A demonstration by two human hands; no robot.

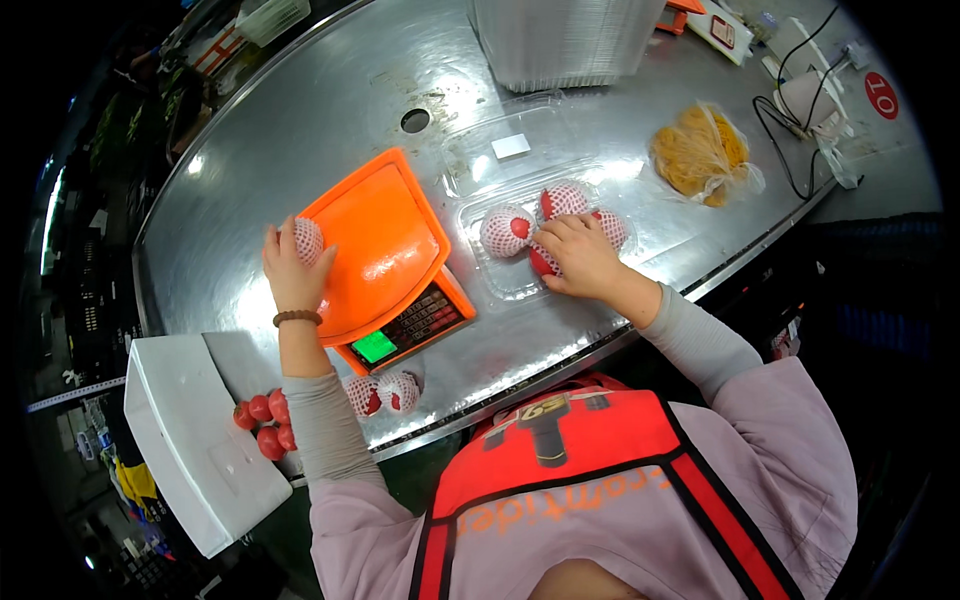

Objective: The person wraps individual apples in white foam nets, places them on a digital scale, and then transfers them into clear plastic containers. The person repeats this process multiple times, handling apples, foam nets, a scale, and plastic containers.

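My left hand [295,272] is closed round a red fruit in a white foam net [309,240], at the left edge of the orange weighing pan [385,240]. The pan sits on an orange digital scale [420,320] with a green display. To the right, my right hand [583,260] curls over the netted fruits in an open clear plastic clamshell box [515,290], its fingers on a front fruit [542,262]. Beside that one lie other netted fruits [507,231], [564,201]. Part of the fruit under my right palm is hidden.
Two netted fruits [382,394] lie in front of the scale. A white foam box [200,440] with several bare red fruits [268,420] stands at the near left. Behind are stacked clear boxes [560,45]; a bag of yellow bands [705,155] and cables [790,120] lie right.
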